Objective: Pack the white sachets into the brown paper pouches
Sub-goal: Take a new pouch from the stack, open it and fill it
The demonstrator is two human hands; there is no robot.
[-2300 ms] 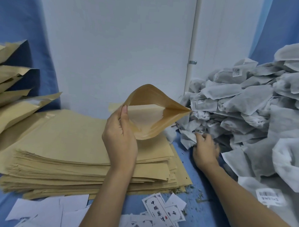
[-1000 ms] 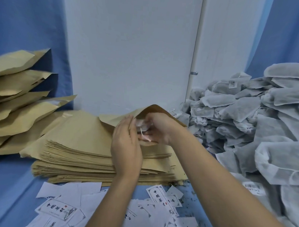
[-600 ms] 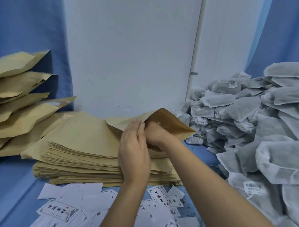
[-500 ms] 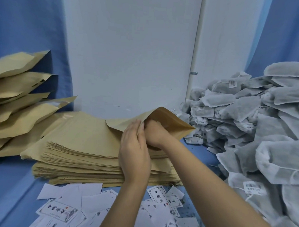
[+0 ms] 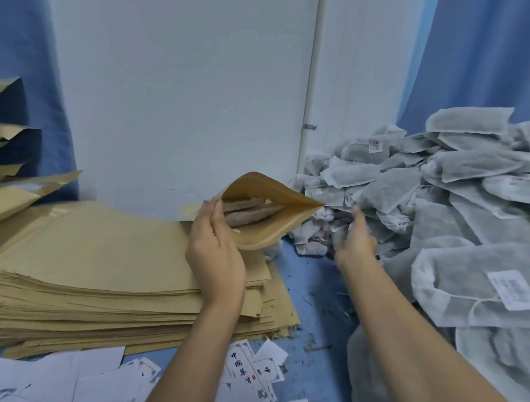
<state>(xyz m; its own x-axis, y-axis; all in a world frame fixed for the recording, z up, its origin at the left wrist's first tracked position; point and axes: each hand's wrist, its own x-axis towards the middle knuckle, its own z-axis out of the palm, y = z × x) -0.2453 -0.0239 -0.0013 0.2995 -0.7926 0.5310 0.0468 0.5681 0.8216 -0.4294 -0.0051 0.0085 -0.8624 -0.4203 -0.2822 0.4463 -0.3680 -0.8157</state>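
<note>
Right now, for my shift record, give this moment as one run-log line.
left hand: holds brown pouch open, sachets inside | right hand: at sachet pile, grip unclear

Bare blue tabletop (image 5: 311, 297) runs up the centre. The flat pouch stack (image 5: 102, 272) walls its left. The sachet heap (image 5: 439, 208) crowds the right.

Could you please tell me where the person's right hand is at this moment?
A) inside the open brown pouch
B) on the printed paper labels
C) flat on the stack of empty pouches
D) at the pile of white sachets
D: the right hand reaches into the pile of white sachets, clear of the open pouch, which the left hand holds up by its edge.
</note>
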